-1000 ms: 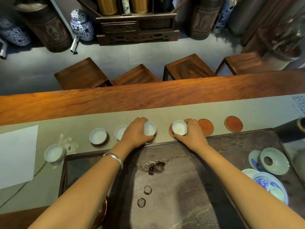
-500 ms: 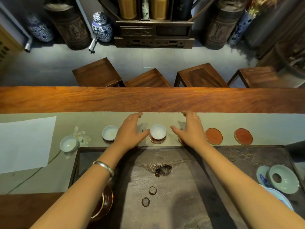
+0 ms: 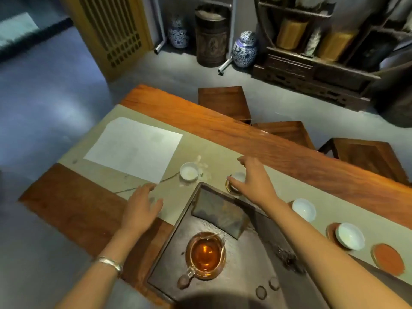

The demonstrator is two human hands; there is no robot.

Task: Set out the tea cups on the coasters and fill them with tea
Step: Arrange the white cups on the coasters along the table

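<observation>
Small white tea cups stand along the beige runner [image 3: 223,148]. One cup [image 3: 189,171] sits on the bare cloth with no coaster. Another cup [image 3: 240,175] rests on a gold-rimmed coaster [image 3: 231,190]; my right hand [image 3: 254,181] is spread around it, thumb on the near side, and no firm grip shows. Two more cups [image 3: 304,209] [image 3: 350,236] stand on coasters to the right, then an empty red coaster [image 3: 388,258]. My left hand [image 3: 140,208] hovers open over the runner's near edge. A glass pitcher [image 3: 206,255] holds amber tea.
The pitcher stands on a dark stone tea tray [image 3: 245,275] with a sunken well [image 3: 218,210]. A white paper sheet [image 3: 133,148] lies at the left of the runner. Wooden stools [image 3: 225,101] [image 3: 365,157] line the table's far side.
The view has swung left. Both hands left the middle cups; my right hand moved to the cup on the leftmost coaster, and my left hand moved out over the runner.
</observation>
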